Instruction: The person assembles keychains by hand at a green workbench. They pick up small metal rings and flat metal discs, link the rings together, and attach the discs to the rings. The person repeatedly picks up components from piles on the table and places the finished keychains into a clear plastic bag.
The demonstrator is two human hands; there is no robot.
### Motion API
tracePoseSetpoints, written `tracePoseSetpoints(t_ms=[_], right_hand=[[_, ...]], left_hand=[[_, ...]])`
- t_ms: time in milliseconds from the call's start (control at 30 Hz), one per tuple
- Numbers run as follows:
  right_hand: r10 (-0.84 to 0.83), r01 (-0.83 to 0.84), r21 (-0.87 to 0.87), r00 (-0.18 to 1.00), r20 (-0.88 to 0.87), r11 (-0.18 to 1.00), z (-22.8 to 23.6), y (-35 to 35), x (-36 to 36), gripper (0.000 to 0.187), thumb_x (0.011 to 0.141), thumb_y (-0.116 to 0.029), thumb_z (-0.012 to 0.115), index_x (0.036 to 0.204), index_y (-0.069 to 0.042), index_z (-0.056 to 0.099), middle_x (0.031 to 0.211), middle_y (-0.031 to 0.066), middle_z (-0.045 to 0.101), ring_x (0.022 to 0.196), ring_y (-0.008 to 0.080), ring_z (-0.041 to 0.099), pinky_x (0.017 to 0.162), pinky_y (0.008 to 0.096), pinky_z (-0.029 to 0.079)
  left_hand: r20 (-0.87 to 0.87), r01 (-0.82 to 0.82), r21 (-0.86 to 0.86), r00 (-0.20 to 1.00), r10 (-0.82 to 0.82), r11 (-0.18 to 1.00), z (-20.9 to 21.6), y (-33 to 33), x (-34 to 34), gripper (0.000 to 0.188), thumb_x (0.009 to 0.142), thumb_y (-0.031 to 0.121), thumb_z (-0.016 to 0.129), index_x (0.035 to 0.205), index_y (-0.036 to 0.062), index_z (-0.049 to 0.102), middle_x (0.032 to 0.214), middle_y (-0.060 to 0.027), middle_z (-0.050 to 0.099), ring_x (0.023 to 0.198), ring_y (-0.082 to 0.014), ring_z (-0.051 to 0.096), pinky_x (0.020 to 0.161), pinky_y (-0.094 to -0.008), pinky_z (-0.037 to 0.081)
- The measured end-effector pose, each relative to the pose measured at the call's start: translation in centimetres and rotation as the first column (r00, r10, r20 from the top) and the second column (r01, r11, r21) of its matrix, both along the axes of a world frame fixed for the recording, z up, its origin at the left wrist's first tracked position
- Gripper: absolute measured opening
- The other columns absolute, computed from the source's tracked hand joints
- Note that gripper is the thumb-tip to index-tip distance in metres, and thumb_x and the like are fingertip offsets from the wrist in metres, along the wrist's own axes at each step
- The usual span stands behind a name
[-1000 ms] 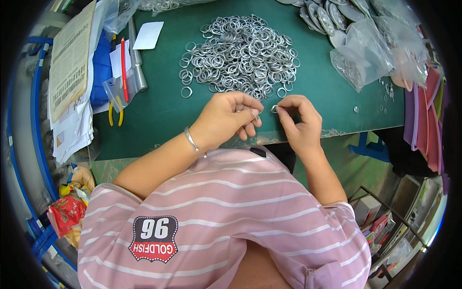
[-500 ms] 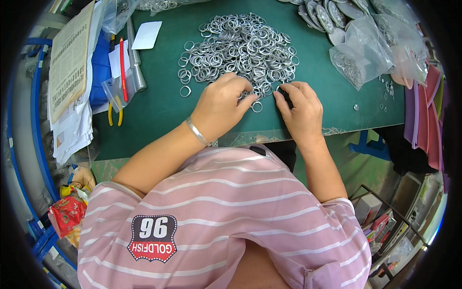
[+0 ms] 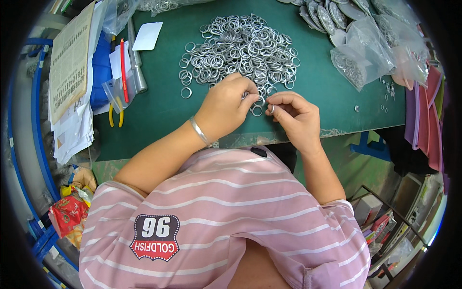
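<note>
A heap of silver metal rings point(image 3: 240, 45) lies on the green tabletop in front of me. At its near edge my left hand point(image 3: 230, 98), with a silver bangle on the wrist, pinches a ring point(image 3: 261, 100) between thumb and forefinger. Close by on the right, my right hand point(image 3: 296, 111) grips another ring point(image 3: 272, 109) between thumb and fingertips. One loose ring point(image 3: 256, 111) lies on the table between the two hands. A few more rings sit apart at the heap's left side.
Left of the heap are a white card point(image 3: 147, 36), a red pencil point(image 3: 123, 72), a tapered metal rod point(image 3: 136, 67), yellow-handled pliers point(image 3: 116, 111) and stacked papers point(image 3: 72, 62). At the right lie clear plastic bags point(image 3: 361, 53) and round metal discs point(image 3: 325, 18). The table's front edge point(image 3: 337, 131) runs close to me.
My right hand has drawn back from the heap, moving slightly nearer and left, and a ring now shows in its fingertips. A ring now shows at my left fingertips too.
</note>
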State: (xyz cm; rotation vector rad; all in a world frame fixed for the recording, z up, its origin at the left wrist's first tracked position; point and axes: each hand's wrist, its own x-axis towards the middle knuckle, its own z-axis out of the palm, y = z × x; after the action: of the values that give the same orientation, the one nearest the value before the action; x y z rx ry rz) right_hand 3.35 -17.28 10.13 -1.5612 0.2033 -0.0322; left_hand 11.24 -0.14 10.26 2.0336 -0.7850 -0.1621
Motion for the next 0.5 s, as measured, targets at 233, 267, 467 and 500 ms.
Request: tracePoseSetpoints(t_ms=[233,267,467,500], right_hand=[[0.195,0.105,-0.547,0.865,0.462,0.831,2.4,1.4,0.4,0.021,0.076,0.005,0.067,0.096,0.001,0.067,0.091,0.0136,0.063,0.074,0.0235,0.064,0.065,0.0307,0.051],[0.233,0.068,-0.543,0.853,0.466,0.837,2.6,1.8,0.6,0.022,0.076,0.004,0.067,0.097,0.001,0.067,0.092,0.0142,0.063,0.074,0.0236,0.063,0.065,0.0309,0.051],[0.149,0.155,-0.678,0.918,0.368,0.719,1.9,0.2,1.5,0.018,0.075,0.001,0.068,0.092,0.001,0.062,0.092,0.0139,0.060,0.081,0.0310,0.060,0.071,0.0375,0.049],[0.134,0.154,-0.741,0.940,0.314,0.654,1.2,-0.2,1.8,0.018,0.074,0.001,0.069,0.090,0.001,0.061,0.093,0.0137,0.060,0.081,0.0319,0.059,0.072,0.0385,0.049]], left_hand=[[-0.921,-0.379,-0.375,0.047,-0.387,0.846,2.0,0.4,-0.6,0.022,0.095,0.021,0.048,0.102,0.0011,0.055,0.082,-0.0123,0.063,0.065,-0.0226,0.065,0.037,-0.0229,0.048],[-0.896,-0.404,-0.405,-0.005,-0.444,0.820,1.3,0.7,-0.4,0.028,0.097,0.028,0.045,0.097,0.0020,0.056,0.081,-0.0122,0.063,0.063,-0.0246,0.065,0.035,-0.0241,0.046],[-0.851,-0.403,-0.493,0.407,-0.331,0.771,7.0,0.0,4.4,0.029,0.098,0.030,0.047,0.079,0.0083,0.054,0.062,-0.0004,0.047,0.047,-0.0074,0.042,0.038,-0.0202,0.028],[-0.629,-0.320,-0.517,0.772,-0.098,0.794,8.6,-0.8,6.4,0.030,0.098,0.029,0.048,0.077,0.0086,0.054,0.060,0.0017,0.047,0.047,-0.0058,0.040,0.041,-0.0207,0.028]])
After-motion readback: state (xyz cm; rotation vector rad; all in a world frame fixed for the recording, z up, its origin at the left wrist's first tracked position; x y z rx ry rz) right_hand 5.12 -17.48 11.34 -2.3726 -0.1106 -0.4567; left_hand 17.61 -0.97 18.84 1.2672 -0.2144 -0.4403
